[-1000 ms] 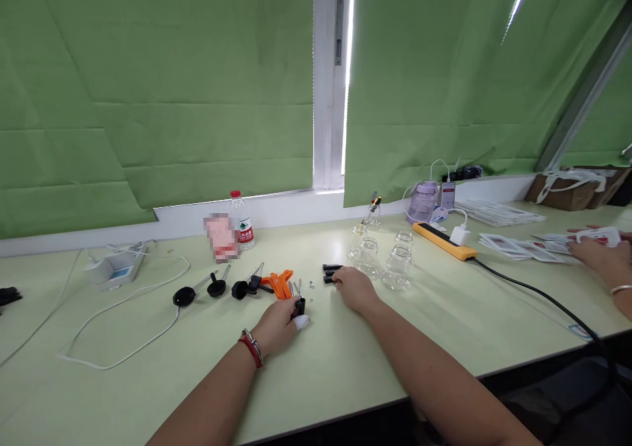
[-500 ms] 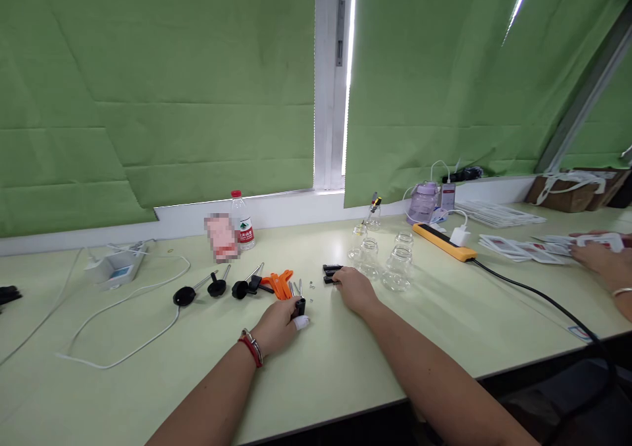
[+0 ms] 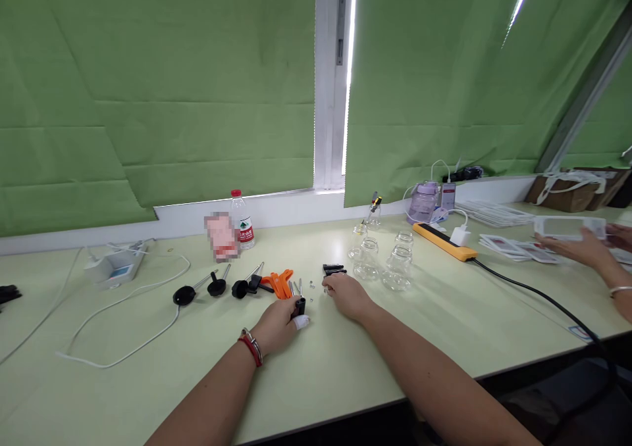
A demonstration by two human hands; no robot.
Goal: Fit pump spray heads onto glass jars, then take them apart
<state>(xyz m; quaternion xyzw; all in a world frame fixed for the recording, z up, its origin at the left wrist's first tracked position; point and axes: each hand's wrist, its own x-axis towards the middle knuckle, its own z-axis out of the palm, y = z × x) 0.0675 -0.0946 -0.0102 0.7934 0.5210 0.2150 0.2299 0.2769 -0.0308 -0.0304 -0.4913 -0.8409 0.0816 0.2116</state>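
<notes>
My left hand [image 3: 281,324] is closed around a black handle-like piece [image 3: 299,306] standing low over the table, with a white wrap on one finger. My right hand [image 3: 349,295] has its fingers pinched together near a tiny silvery metal piece [image 3: 325,291], which shows at the fingertips. Just beyond those fingers lie black ridged parts [image 3: 332,268]. Between the hands are several small metal nuts [image 3: 311,285]. Metal rods [image 3: 300,285] lie behind my left hand, beside orange plastic pieces [image 3: 281,283]. Black round-headed parts with metal rods [image 3: 240,289] are spread to the left.
Clear glass jars [image 3: 397,268] stand right of my right hand. Behind are a water bottle [image 3: 241,220] and a purple jug [image 3: 422,202]. A yellow power strip [image 3: 444,242] trails a black cable. At far right a co-worker's hands [image 3: 585,245] hold a white frame.
My right hand has drawn slightly back and left from the black ridged parts, and a tiny metal piece now shows at its fingertips. My left hand stays put. The co-worker has lifted a white frame.
</notes>
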